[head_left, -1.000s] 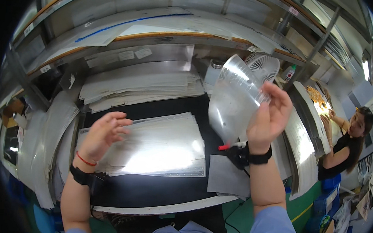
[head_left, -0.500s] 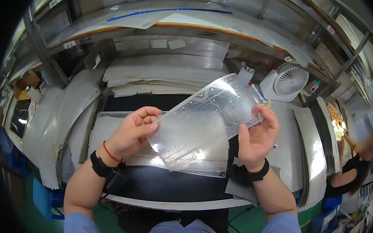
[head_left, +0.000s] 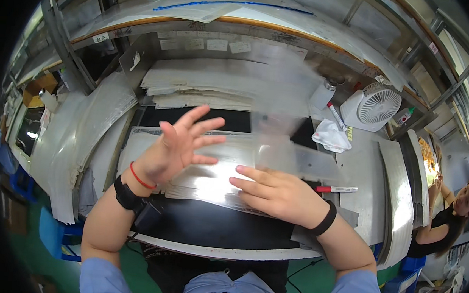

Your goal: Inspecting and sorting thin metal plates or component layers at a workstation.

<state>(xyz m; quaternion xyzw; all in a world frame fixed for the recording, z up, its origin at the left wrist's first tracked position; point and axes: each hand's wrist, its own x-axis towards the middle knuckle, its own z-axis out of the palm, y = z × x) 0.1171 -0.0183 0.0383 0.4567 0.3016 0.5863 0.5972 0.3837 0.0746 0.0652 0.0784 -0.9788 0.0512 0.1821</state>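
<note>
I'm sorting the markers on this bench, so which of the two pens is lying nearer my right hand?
The red-capped marker lying flat just beyond the right hand. The other pen lies farther back, beside the white fan.

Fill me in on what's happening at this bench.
A person at a workbench is handling clear plastic sheets. The right hand lies flat, fingers out, on the stack of clear sheets on the black mat. The left hand is raised above the stack, fingers spread and holding nothing. A blurred clear sheet shows just above the right hand; whether either hand holds it is unclear. A red marker lies to the right.
</note>
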